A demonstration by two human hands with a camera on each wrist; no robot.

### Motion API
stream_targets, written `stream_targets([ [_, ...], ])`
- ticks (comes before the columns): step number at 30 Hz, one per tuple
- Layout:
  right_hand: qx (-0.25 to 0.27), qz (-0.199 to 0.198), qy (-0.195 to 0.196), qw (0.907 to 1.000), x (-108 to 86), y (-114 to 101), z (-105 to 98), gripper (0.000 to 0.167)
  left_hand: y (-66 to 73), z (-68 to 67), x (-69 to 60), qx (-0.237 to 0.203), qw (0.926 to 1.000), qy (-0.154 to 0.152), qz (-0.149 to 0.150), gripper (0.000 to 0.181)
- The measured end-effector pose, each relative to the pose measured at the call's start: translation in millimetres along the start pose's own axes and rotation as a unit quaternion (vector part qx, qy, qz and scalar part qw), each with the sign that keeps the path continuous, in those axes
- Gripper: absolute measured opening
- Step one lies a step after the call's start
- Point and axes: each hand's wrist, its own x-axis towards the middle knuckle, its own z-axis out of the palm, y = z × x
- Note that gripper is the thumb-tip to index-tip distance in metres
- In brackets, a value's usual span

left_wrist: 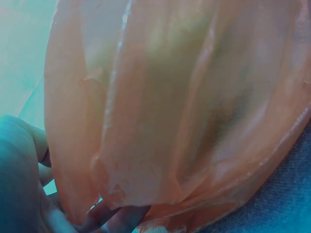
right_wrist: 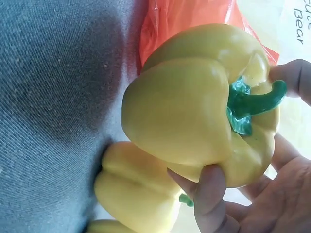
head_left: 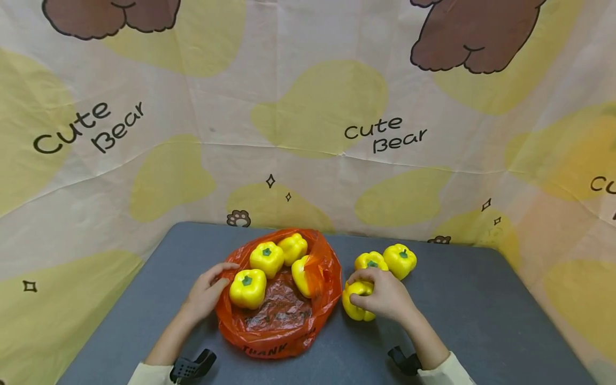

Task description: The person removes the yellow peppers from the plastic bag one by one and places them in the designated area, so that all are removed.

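Observation:
A red plastic bag (head_left: pixel 279 342) lies open on the grey table with several yellow bell peppers (head_left: pixel 247 289) inside. My left hand (head_left: pixel 204 294) pinches the bag's left rim; in the left wrist view its fingers (left_wrist: pixel 129 216) curl at the edge of the thin plastic (left_wrist: pixel 146 121). To the right of the bag, my right hand (head_left: pixel 385 294) grips a yellow pepper (head_left: pixel 357 307) between thumb and fingers. The right wrist view shows this pepper (right_wrist: pixel 180 111) with its green stem toward the palm, the hand (right_wrist: pixel 272 194) around its stem side.
Two more yellow peppers, one nearer (head_left: pixel 369 260) and one farther right (head_left: pixel 400 261), stand just behind the right hand. Behind the grey table (head_left: pixel 462 321) hangs a printed cloth (head_left: pixel 308 176) with bear pictures and lettering.

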Motion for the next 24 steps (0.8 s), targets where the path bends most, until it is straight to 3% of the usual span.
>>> stream_targets([
  [15,-0.006,0.02,-0.006,0.9998,3.7,4.8,8.7,0.016,-0.2,0.8,0.3,0.0,1.0,0.005,0.0,0.031],
  [24,-0.01,0.019,0.002,0.9998,7.5,6.0,10.4,0.013,-0.1,0.8,-0.4,-0.026,0.9996,-0.007,-0.011,0.032],
])
